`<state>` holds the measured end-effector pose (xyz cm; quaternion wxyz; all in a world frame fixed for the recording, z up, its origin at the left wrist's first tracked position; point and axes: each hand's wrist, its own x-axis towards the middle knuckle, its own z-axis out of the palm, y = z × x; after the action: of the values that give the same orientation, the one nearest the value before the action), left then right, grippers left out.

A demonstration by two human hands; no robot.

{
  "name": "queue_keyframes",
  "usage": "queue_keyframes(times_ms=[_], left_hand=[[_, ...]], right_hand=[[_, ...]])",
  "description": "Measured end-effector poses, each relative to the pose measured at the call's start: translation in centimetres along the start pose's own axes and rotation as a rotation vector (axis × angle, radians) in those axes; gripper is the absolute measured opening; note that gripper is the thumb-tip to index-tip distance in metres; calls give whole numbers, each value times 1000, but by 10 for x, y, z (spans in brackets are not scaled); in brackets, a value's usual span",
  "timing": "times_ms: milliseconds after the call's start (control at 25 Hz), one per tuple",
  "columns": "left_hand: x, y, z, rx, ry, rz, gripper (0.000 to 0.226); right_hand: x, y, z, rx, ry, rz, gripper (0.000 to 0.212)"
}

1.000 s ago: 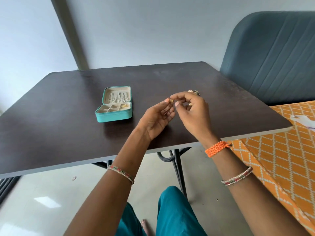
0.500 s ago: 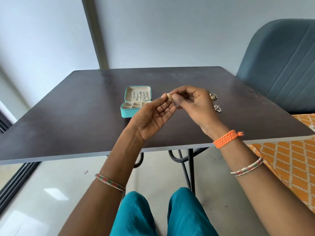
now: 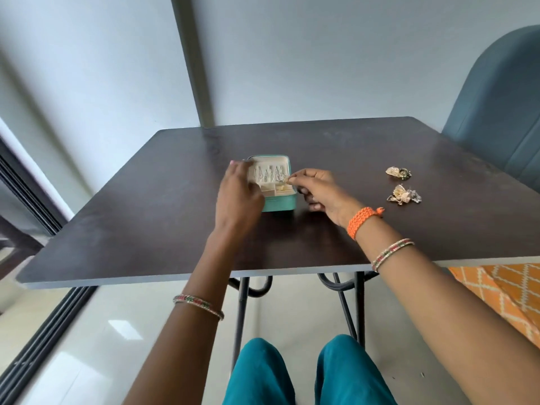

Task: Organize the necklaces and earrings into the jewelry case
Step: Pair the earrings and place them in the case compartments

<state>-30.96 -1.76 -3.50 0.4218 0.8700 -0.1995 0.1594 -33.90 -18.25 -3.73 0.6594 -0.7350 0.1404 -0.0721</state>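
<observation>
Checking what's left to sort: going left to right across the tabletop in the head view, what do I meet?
Left hand → open jewelry case → right hand, pinching a small earring over the case → two loose jewelry heaps, one behind the other, at the right.

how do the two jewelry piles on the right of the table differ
The far pile sits nearer the table's back edge; the near pile lies closer to the person. The far pile shows a dark greenish piece; the near pile shows a silvery one and spreads wider. Both are gold-toned, loose on the table and untouched.
</observation>
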Motion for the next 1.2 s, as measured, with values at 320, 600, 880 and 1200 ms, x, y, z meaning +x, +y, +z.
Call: queue_keyframes(times_ms=[320, 600, 880, 1200], left_hand=[[-16, -22, 26, -58, -154, -24, 51], [-13, -24, 27, -93, -142, -60, 54], [-13, -24, 27, -114, -140, -42, 50], [-13, -24, 27, -133, -106, -33, 38]], right_hand=[[-1, 11, 12, -180, 50, -244, 15], [3, 13, 9, -180, 29, -184, 14], [3, 13, 9, -265, 100, -229, 7], [9, 16, 5, -293, 91, -223, 19]])
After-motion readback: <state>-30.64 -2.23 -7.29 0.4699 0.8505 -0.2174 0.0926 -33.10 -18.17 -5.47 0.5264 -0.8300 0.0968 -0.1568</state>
